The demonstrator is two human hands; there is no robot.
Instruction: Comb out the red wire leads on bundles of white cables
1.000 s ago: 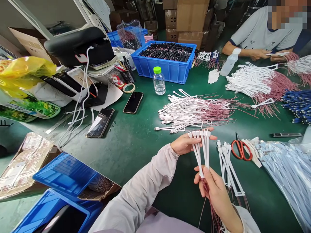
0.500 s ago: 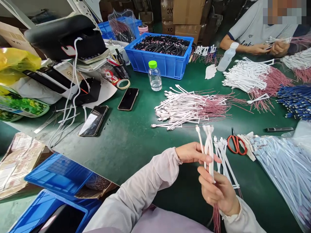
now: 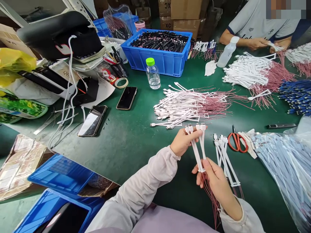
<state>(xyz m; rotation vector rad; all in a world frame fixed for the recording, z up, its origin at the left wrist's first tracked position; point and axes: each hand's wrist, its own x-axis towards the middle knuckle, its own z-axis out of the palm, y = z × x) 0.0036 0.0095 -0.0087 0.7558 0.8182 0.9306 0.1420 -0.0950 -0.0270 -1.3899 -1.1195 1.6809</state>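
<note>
Several white cables with plugs [image 3: 197, 152] and thin reddish wires are held up between my hands. My left hand [image 3: 183, 140] grips them near the plug ends, its thumb across the cables. Lower down, my right hand [image 3: 213, 178] pinches the same bundle where the white part meets the wires, which hang below. A second small group of white cables [image 3: 225, 158] lies on the table just right of my right hand. Beyond my hands is a large pile of white cables [image 3: 179, 105] with reddish wire ends.
Red-handled scissors [image 3: 236, 142] and a bag of pale cables [image 3: 279, 165] lie to the right. Two phones [image 3: 126, 98], a green-capped bottle [image 3: 153, 74] and a blue crate [image 3: 155, 63] of black cables stand farther back. Across the table a person [image 3: 262, 29] handles white cables.
The bundle has spread from a tight bunch into two splayed groups and tilted left. My left hand has moved up to the plugs; my right hand now holds the lower end.
</note>
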